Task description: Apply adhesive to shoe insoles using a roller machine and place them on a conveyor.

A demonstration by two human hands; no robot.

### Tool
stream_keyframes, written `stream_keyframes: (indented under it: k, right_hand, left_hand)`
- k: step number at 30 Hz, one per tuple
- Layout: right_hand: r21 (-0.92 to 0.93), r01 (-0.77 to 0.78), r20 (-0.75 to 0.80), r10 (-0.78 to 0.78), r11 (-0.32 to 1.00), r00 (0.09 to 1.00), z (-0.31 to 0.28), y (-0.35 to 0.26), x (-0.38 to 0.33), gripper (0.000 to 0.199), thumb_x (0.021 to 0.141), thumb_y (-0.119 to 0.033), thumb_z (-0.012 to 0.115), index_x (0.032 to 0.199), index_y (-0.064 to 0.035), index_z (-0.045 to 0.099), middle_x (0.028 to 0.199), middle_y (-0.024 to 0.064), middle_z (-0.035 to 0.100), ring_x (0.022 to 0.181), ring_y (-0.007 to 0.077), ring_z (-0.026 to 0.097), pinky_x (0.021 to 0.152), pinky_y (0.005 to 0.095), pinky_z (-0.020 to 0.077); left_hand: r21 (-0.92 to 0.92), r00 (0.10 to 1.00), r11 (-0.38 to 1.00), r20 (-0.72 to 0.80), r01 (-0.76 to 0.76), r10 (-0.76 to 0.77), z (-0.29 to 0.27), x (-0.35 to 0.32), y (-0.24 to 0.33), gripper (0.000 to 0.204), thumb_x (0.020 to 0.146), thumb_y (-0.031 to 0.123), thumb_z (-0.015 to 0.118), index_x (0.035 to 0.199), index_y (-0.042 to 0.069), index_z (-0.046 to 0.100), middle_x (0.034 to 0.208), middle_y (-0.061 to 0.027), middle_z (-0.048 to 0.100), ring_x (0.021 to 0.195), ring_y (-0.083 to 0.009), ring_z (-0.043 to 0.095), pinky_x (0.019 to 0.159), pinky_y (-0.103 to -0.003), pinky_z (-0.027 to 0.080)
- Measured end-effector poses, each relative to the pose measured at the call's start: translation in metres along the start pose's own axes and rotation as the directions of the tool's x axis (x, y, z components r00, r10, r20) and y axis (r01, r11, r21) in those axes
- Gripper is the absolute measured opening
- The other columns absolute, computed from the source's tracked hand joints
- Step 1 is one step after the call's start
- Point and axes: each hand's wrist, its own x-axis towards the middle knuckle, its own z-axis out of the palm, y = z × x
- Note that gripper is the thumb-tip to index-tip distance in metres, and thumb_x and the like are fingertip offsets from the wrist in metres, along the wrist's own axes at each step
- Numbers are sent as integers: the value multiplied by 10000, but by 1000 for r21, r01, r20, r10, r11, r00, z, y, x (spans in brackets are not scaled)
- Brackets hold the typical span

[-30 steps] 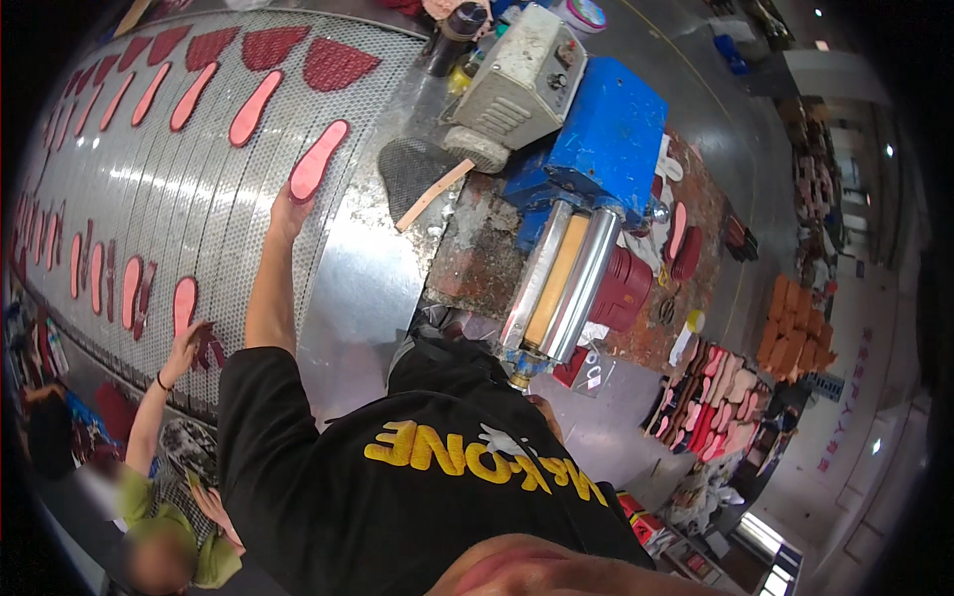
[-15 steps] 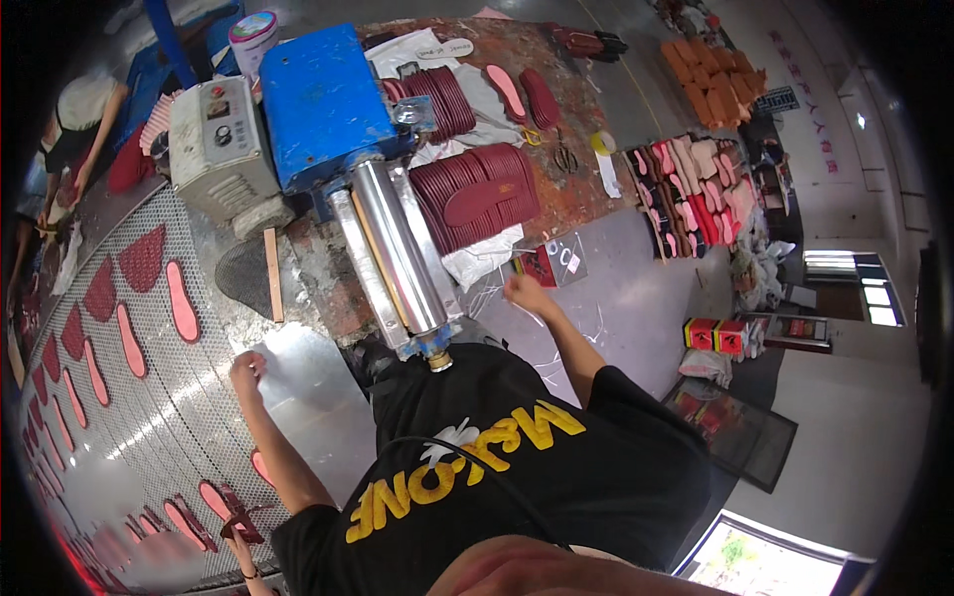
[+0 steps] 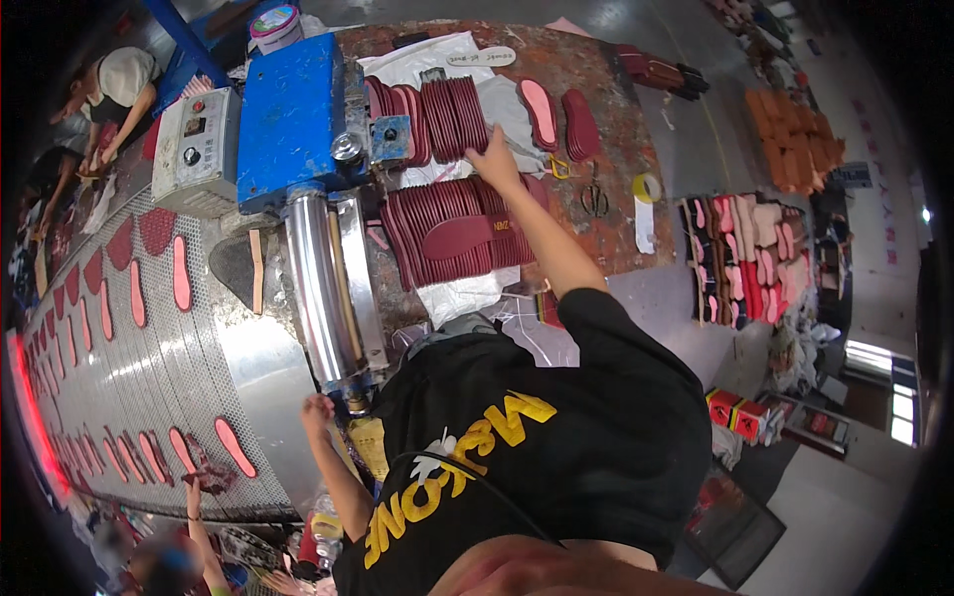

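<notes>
Your R hand [image 3: 487, 157] is at the near R corner of the upper maroon insole stack [image 3: 453, 117], toward the far L part of the worktop [image 3: 621, 129]. R arm reaches fwd, forearm angled up & L over the worktop's near edge; thumb & index spread apart at the stack, other fingers hidden, can't tell if you grip a pc. Lower insole stack [image 3: 412, 233] is between that hand & the near edge, w/ a loose maroon insole [image 3: 462, 236] flat on top. Your L hand [image 3: 318, 410] is low, arm bent close to your body, just beside the near end of the roller [image 3: 316, 288]; fingers look curled, can't tell if holding anything. Scissors [image 3: 594, 202] & tape roll [image 3: 647, 188] are near the worktop's R edge.
</notes>
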Motion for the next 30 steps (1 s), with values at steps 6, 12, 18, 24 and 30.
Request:
stream_keyframes:
  k: [6,12,18,24,30]
  right_hand:
    - [-171,-227,106,247,959,963,37,28,78,980,706,-442,703,1378,44,181,1201,328,472,1117,451,478,944,458,408]
    - [-185,-349,148,377,919,914,55,32,96,1142,638,-494,755,1433,-61,59,1336,289,322,1206,440,377,967,553,345]
    - [-279,-282,65,311,918,948,34,38,102,1105,646,-469,737,1434,-55,84,1324,275,331,1160,419,409,916,581,355]
    - [-457,-220,-28,233,862,972,48,28,94,1123,622,-479,748,1443,-71,99,1265,246,370,1116,418,436,860,565,406]
    - [-447,-238,99,313,862,945,69,19,99,1137,599,-441,781,1455,-200,72,1267,273,379,1129,441,453,889,547,421]
  left_hand:
    - [83,968,965,-18,250,-249,46,-79,-116,124,895,165,458,915,98,561,705,-23,579,568,-115,559,446,-251,422]
    - [60,910,908,-51,414,-411,79,-132,-134,140,862,172,474,933,105,574,735,-22,592,609,-132,571,490,-286,441]
    - [-4,900,907,-116,422,-420,94,-142,-132,159,821,157,495,947,111,581,776,-29,609,647,-157,583,537,-301,452]
    - [-110,930,953,-213,283,-300,90,-126,-116,188,785,150,503,950,119,585,824,-29,619,686,-160,591,564,-301,453]
    - [-54,819,994,-572,-93,46,69,-125,-82,201,873,286,574,858,85,575,647,22,508,538,-73,437,474,-224,357]
